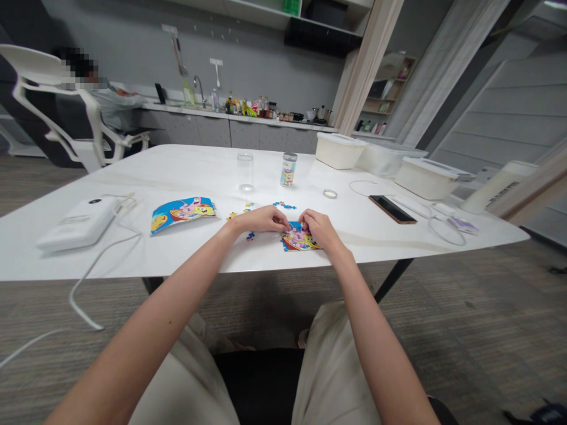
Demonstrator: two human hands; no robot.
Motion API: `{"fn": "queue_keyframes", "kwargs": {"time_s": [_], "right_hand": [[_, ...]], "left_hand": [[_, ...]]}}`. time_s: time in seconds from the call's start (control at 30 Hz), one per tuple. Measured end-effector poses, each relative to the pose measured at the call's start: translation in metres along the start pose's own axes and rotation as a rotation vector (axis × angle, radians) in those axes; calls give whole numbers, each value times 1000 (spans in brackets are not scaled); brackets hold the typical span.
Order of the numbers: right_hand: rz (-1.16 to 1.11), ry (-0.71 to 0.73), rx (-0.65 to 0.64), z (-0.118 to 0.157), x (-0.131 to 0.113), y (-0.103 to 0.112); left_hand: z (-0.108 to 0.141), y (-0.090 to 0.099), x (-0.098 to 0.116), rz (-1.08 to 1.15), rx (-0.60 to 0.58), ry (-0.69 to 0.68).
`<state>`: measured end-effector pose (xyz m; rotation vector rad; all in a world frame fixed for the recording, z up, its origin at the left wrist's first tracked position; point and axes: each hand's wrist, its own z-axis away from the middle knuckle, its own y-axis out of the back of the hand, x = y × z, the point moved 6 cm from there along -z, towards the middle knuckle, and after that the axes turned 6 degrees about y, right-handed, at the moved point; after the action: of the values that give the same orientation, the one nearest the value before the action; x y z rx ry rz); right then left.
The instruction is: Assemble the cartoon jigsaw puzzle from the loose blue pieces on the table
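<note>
From far away, I see the puzzle [297,243] partly joined in the middle of the frame, loose bits [250,236] left over nearby, and my left hand [267,219] and right hand [321,228] curled at it, but I can't tell if they pinch anything.

1. Partly assembled puzzle [296,241]: bright blue, with pink, yellow and red cartoon patterning;
2. Picture card [183,213], at the puzzle's nine o'clock: blue ground, pink and yellow cartoon figures, white edge;
3. Loose pieces [284,205], at eleven o'clock: mostly blue;
4. Canister [288,171], near twelve: silvery lid, yellow cartoon figure on a pale label;
5. Phone [392,209], near three: black face, orange-brown edge;
6. Tabletop [199,168]: white, faintly veined in beige;
7. Tub [339,151], at one: creamy white;
8. Chair [38,65], at ten: white frame, black back;
9. Floor [460,319], at four: grey-brown, streaked
</note>
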<state>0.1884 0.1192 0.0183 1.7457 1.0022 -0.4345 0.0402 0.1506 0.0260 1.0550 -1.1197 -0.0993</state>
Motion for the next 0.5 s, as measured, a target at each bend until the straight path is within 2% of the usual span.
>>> {"fn": "queue_keyframes", "kwargs": {"time_s": [0.5], "right_hand": [[-4,4,-5,0,1,0]], "left_hand": [[0,0,1,49,11,-13]]}}
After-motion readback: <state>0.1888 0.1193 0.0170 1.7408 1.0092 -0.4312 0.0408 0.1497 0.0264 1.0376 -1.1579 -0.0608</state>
